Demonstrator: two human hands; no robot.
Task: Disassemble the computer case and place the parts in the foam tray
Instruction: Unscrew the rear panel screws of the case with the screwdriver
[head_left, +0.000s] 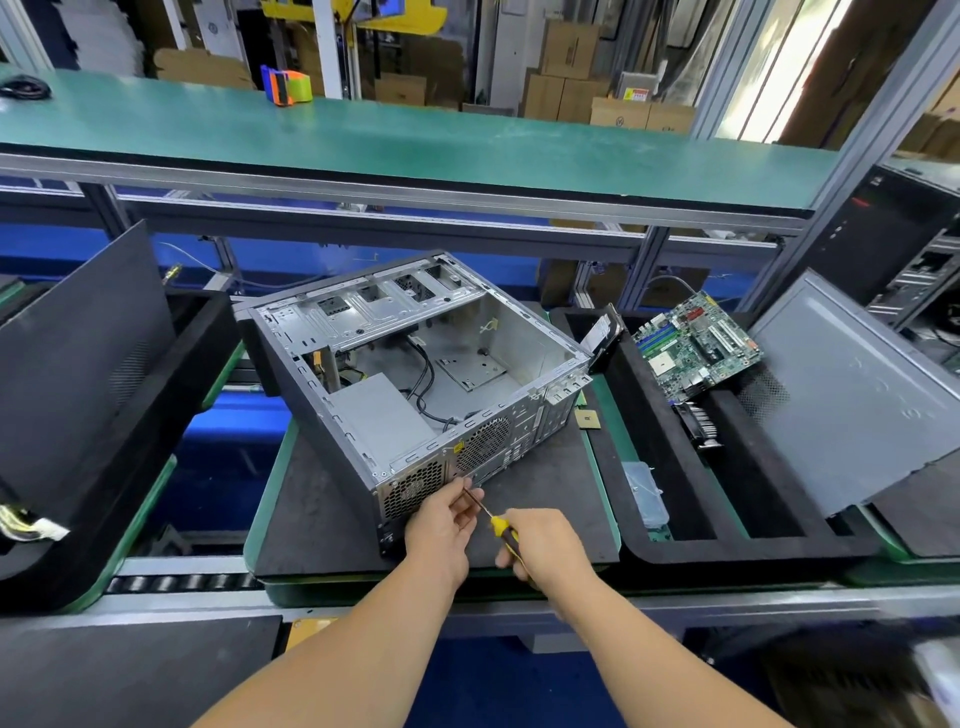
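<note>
An open grey computer case (415, 358) lies on its side on a black mat, its rear panel facing me, with the power supply (379, 415) and black cables inside. My right hand (545, 545) grips a screwdriver (498, 522) with a yellow and black handle, its tip at the case's rear panel near the power supply grille. My left hand (441, 525) pinches the screwdriver shaft close to the tip. To the right stands the black foam tray (691, 519), holding a green motherboard (696, 345), a cooler (701, 423) and a hard drive (602, 332).
A grey side panel (857, 395) leans at the tray's right end. A small chip (587, 418) lies on the mat by the case. Another black foam tray (78, 415) stands on the left. A green shelf (395, 140) with a tape dispenser (285, 85) runs overhead.
</note>
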